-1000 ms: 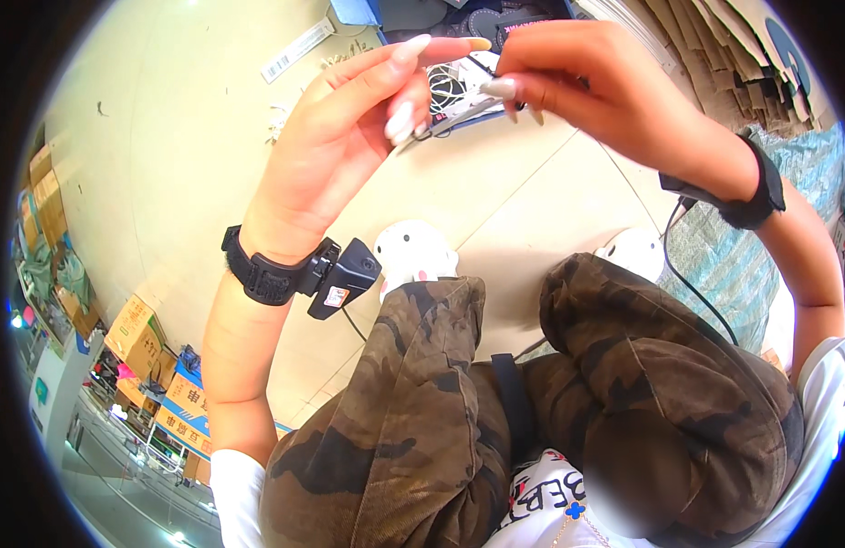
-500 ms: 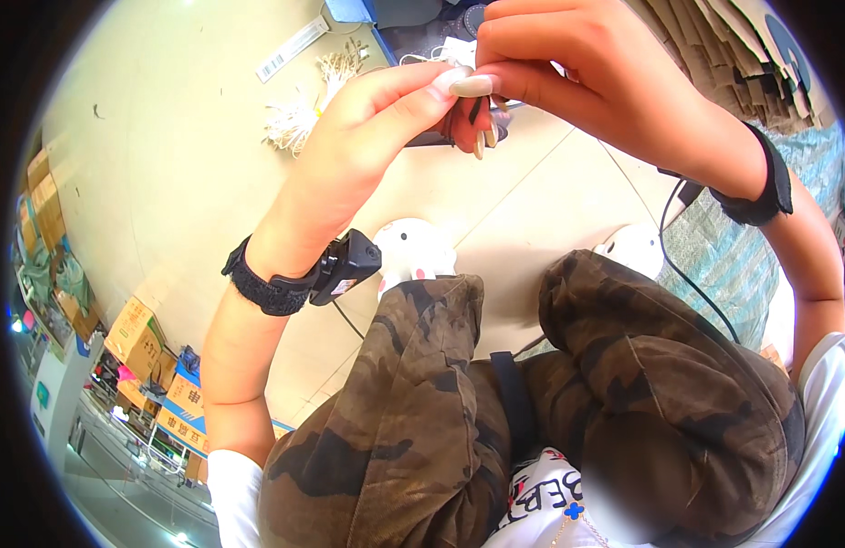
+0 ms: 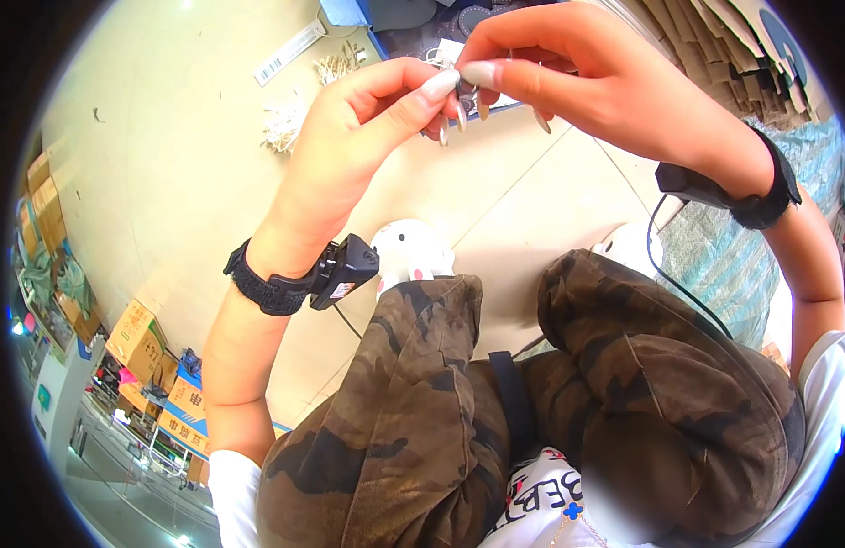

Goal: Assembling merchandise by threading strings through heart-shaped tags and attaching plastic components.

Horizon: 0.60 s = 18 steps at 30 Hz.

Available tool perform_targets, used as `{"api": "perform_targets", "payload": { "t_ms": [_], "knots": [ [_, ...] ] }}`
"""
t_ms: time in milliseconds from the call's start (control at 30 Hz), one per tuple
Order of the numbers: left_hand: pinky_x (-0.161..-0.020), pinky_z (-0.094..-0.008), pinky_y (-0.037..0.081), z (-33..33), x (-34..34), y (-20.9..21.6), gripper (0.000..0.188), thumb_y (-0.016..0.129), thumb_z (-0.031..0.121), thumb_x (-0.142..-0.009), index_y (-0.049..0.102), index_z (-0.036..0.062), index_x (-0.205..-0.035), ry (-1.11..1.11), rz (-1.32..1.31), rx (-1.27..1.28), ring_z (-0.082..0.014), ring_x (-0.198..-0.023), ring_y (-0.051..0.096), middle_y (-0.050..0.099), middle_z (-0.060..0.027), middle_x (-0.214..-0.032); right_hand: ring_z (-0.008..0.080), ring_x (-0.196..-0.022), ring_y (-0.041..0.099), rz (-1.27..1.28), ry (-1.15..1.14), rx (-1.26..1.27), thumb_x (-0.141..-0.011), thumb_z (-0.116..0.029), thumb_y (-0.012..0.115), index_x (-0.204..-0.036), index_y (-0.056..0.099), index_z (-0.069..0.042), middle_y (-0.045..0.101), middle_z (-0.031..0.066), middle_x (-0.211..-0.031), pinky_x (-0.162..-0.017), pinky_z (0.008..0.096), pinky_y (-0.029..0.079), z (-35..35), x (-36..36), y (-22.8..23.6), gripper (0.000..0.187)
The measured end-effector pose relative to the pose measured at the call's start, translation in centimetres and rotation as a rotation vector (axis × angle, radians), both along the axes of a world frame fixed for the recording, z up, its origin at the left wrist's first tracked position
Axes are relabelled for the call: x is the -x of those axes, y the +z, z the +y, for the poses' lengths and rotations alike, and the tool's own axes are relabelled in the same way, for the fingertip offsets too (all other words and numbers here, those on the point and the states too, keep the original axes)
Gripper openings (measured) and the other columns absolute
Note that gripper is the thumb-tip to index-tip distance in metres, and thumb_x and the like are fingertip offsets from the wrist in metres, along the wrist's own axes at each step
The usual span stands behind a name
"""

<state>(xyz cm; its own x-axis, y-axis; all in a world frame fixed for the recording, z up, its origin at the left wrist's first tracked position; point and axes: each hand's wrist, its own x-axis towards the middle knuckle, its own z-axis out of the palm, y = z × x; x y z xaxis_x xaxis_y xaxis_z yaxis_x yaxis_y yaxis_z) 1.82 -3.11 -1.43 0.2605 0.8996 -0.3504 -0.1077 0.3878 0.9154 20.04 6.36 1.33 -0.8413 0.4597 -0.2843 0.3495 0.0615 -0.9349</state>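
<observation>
Pale floor (image 3: 167, 164) carries loose white string ties (image 3: 285, 123). Head view: left hand (image 3: 349, 155) and right hand (image 3: 568, 73), fingertips narrowly pinched, hold a small dark item (image 3: 466, 94) between them. Keep pinch steady, close to the tips.

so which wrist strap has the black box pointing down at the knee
The strap on the left wrist: its black box juts toward the camouflage knee. The right wrist strap sits away from it.
</observation>
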Motion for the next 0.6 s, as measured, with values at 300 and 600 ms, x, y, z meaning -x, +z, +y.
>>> {"api": "perform_targets", "payload": {
  "t_ms": [300, 600],
  "knots": [
    [-0.071, -0.0219, 0.039, -0.3, -0.3, 0.1, 0.020, 0.050, 0.019, -0.086, 0.058, 0.0005, -0.083, -0.038, 0.045, 0.042, -0.0080, -0.072, 0.049, 0.057, -0.0012, -0.077, 0.0185, -0.052, 0.051, 0.090, 0.245, -0.181, -0.079, -0.013, 0.056, -0.082, 0.059, 0.003, 0.055, 0.0132, -0.061, -0.050, 0.0281, 0.040, 0.6, -0.2, 0.7, 0.017],
    [-0.069, -0.0219, 0.040, -0.6, -0.6, -0.1, 0.019, 0.050, 0.018, -0.086, 0.057, 0.0012, -0.082, -0.092, 0.051, 0.057, -0.0074, -0.072, 0.048, 0.056, -0.0004, -0.076, 0.0209, -0.056, 0.055, 0.109, 0.150, -0.359, -0.074, -0.013, 0.055, -0.077, 0.059, 0.003, 0.057, 0.0126, -0.065, -0.056, 0.0287, 0.044, -1.0, -0.6, -1.6, 0.017]
  ]
}}
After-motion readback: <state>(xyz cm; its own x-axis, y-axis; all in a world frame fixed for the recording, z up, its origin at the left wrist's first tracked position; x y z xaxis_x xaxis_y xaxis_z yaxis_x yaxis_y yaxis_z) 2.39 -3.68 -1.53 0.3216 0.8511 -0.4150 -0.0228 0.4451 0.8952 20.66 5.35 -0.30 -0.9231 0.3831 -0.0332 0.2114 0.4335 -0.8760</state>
